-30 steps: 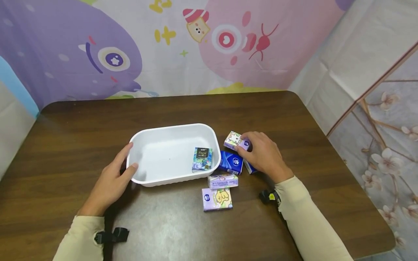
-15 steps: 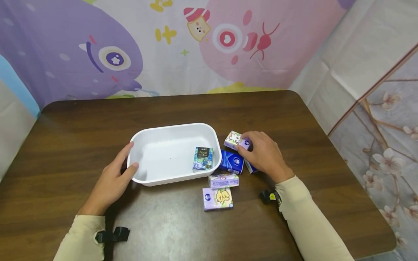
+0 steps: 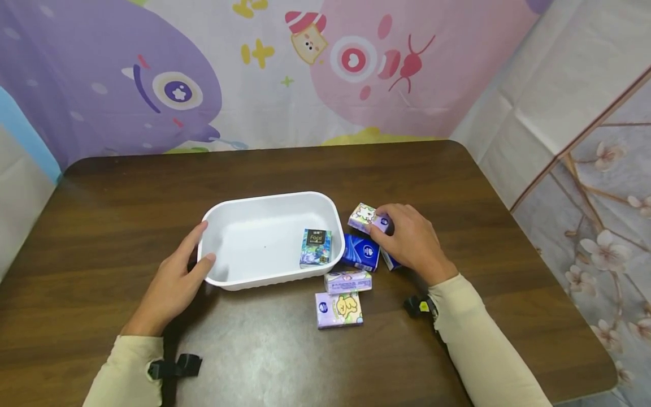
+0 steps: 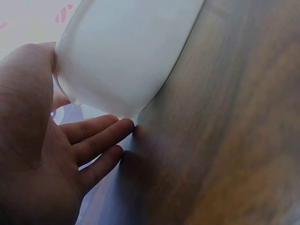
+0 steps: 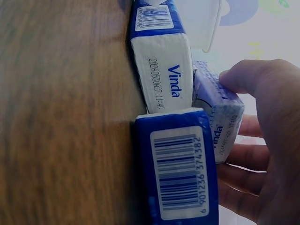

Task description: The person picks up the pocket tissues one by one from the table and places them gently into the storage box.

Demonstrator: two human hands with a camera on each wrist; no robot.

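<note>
My left hand (image 3: 170,282) holds the left end of a white plastic tray (image 3: 244,282), thumb over the rim; in the left wrist view its fingers (image 4: 101,143) lie along the outer wall, near the table. My right hand (image 3: 414,240) pinches a small purple tissue pack (image 3: 365,217) with a white cartoon figure, between thumb and fingers. In the right wrist view this purple tissue pack (image 5: 218,105) stands tilted against blue Vinda tissue packs. One blue pack (image 3: 360,252) lies by the tray; another blue pack (image 3: 390,260) is partly under my right hand.
Inside the tray, at its right end, lies a blue-green tissue pack (image 3: 316,247) with a black label. A purple pack on its side (image 3: 348,281) and a purple pack with a yellow bear (image 3: 339,310) lie in front. All rest on a brown wooden table (image 3: 254,362) before a cartoon curtain (image 3: 274,113).
</note>
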